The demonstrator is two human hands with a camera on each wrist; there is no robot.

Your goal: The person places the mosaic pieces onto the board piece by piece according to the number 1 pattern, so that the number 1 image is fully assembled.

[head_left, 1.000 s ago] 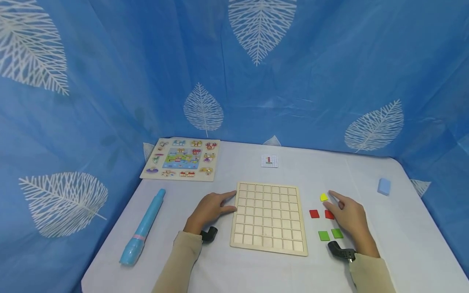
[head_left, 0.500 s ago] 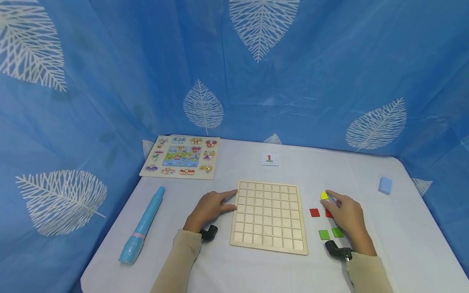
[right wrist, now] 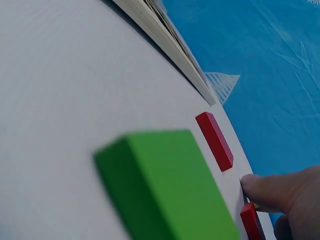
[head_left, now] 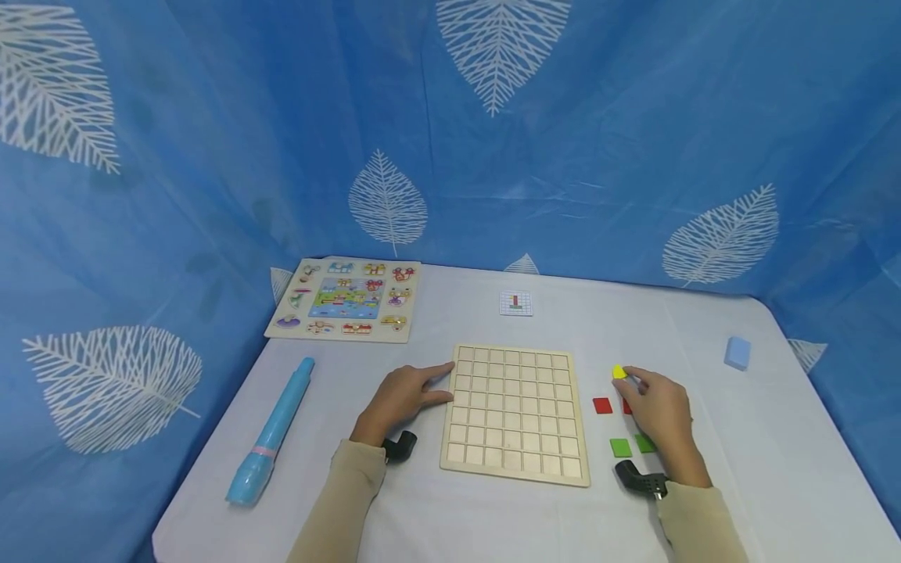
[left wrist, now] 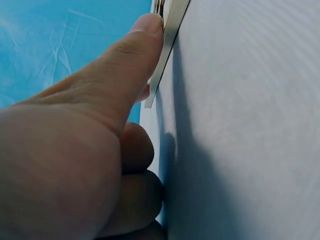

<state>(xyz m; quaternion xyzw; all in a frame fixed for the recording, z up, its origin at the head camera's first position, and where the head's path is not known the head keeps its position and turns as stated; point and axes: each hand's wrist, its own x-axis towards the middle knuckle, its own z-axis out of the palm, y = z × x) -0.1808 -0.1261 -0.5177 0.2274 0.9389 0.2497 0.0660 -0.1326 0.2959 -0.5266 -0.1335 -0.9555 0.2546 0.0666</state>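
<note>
The wooden grid board (head_left: 514, 414) lies flat in the middle of the table. At its left edge rests my left hand (head_left: 403, 395), thumb and index finger straight against the wood; in the left wrist view the thumb (left wrist: 127, 57) touches the rim while the other fingers curl below. My right hand (head_left: 658, 403) pinches a yellow tile (head_left: 619, 371) between thumb and index finger, right of the board. Two red tiles (head_left: 601, 406) lie beside and under that hand, one partly hidden. Nearer me are two green tiles (head_left: 620, 448); one looms large (right wrist: 175, 185) in the right wrist view.
A small pattern card (head_left: 516, 303) lies behind the board. At the back left is a picture puzzle board (head_left: 345, 301), with a light-blue, flashlight-shaped tube (head_left: 271, 434) in front of it. A blue block (head_left: 737, 353) sits far right. Blue curtains surround the table.
My right thumb and index finger have closed in on the yellow tile and now pinch it, shifting it slightly left. The left hand stays at the board's edge.
</note>
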